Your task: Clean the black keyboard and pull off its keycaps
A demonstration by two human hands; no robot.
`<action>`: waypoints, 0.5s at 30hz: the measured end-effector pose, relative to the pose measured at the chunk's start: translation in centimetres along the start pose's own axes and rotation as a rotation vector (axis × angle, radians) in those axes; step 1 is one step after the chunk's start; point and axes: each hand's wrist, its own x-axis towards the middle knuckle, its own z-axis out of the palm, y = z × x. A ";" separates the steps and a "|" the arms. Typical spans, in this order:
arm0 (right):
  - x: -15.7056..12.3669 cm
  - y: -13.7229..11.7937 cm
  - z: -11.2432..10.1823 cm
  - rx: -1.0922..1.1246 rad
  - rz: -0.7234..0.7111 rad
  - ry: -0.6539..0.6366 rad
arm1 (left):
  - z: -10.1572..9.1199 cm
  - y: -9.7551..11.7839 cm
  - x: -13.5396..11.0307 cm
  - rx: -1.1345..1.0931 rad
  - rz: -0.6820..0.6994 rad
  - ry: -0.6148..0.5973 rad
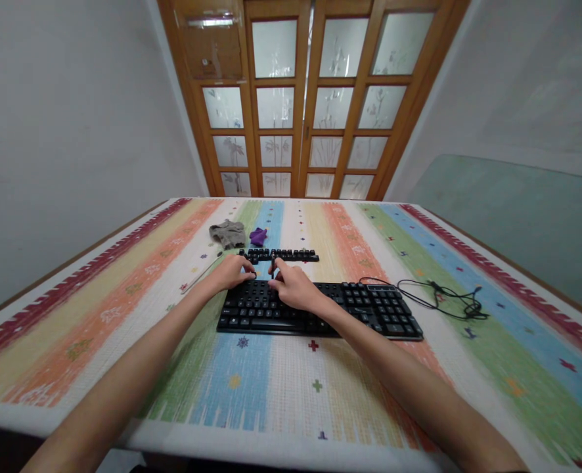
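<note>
A black keyboard (276,324) lies on the striped tablecloth; keycaps are off in part of its upper left area. My right hand (293,286) is over that area, closed in a pinch on a thin dark tool (273,265) that stands upright, its lower end hidden by the fingers. Curled at the keyboard's back left edge is my left hand (232,272), thumb and fingers drawn together near a small black piece, perhaps a keycap (254,275). Loose black keycaps (295,255) stand in rows just behind the keyboard.
A crumpled grey cloth (228,234) and a small purple cloth (258,236) lie beyond the keycaps. A thin light stick-like item (200,274) lies left of my left hand. The keyboard's black cable (461,307) is coiled at right. Wooden glazed doors (303,98) stand behind the table.
</note>
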 end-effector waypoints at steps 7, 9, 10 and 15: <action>0.8 0.5 0.1 0.129 0.085 0.009 | -0.7 -0.7 1.0 -0.001 -0.060 -0.091; 0.9 0.9 0.1 0.176 0.108 0.000 | -1.1 -0.7 1.6 0.011 -0.055 -0.132; 0.9 1.1 0.0 0.198 0.113 -0.006 | -1.2 -0.7 1.8 0.019 -0.039 -0.149; 0.4 1.2 -0.8 0.293 0.125 0.011 | -1.0 -0.1 2.9 0.049 0.055 -0.079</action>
